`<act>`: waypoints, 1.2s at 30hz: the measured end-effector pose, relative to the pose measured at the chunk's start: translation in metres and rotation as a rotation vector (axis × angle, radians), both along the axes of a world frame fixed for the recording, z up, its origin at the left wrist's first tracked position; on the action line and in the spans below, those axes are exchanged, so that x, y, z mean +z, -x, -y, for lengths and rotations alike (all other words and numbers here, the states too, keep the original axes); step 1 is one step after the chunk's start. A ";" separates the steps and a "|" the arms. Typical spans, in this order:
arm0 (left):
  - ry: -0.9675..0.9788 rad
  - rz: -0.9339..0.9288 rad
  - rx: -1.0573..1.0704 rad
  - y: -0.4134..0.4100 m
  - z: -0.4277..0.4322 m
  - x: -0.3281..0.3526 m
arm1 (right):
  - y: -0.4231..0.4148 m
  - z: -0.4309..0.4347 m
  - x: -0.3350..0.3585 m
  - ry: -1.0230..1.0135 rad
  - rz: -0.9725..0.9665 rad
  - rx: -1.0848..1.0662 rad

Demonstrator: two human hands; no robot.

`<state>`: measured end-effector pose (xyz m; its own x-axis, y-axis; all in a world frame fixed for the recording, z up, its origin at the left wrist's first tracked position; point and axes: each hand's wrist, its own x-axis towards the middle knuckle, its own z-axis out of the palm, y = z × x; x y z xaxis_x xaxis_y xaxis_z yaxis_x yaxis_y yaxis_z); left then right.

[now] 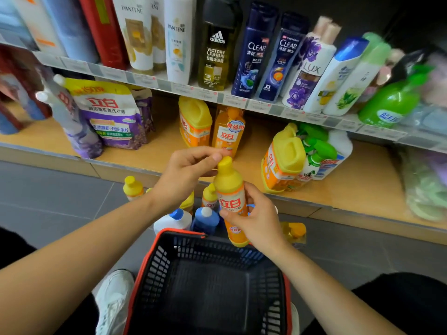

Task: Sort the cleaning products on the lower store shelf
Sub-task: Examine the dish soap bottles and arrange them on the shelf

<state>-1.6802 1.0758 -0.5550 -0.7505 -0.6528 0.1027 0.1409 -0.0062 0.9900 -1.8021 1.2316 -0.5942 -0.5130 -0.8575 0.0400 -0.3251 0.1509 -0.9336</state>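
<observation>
Head view: nearest, a black basket with a red rim sits on the grey floor between the person's legs, with a white shoe just beside its left side. Above the basket's far edge, the right hand grips the body of an orange dish soap bottle, holding it upright in the air in front of the lower shelf. The left hand pinches the bottle's yellow cap between thumb and fingertips. Beyond the basket, on the floor, stand a white bottle with a blue cap, a blue bottle and a small yellow-capped bottle. On the lower shelf, a yellow jug stands at the right, touching green spray bottles; farther back are another yellow jug and an orange bottle side by side, and at the left a purple refill pouch. Farthest, the upper shelf carries a row of shampoo bottles.
</observation>
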 end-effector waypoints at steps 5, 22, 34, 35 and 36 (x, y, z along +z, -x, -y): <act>-0.194 0.005 -0.157 0.003 0.004 -0.002 | 0.009 0.001 -0.005 -0.044 0.166 0.102; -0.407 -0.087 -0.176 0.015 0.007 -0.007 | 0.010 -0.002 0.002 -0.095 0.817 0.201; -0.128 -0.040 -0.035 0.013 -0.004 -0.006 | 0.007 -0.002 -0.001 -0.082 0.695 0.075; -0.124 -0.028 -0.013 0.013 -0.004 -0.006 | 0.007 -0.002 0.000 -0.090 0.704 0.082; -0.120 -0.017 0.018 0.012 -0.003 -0.005 | 0.007 -0.003 0.001 -0.101 0.695 0.096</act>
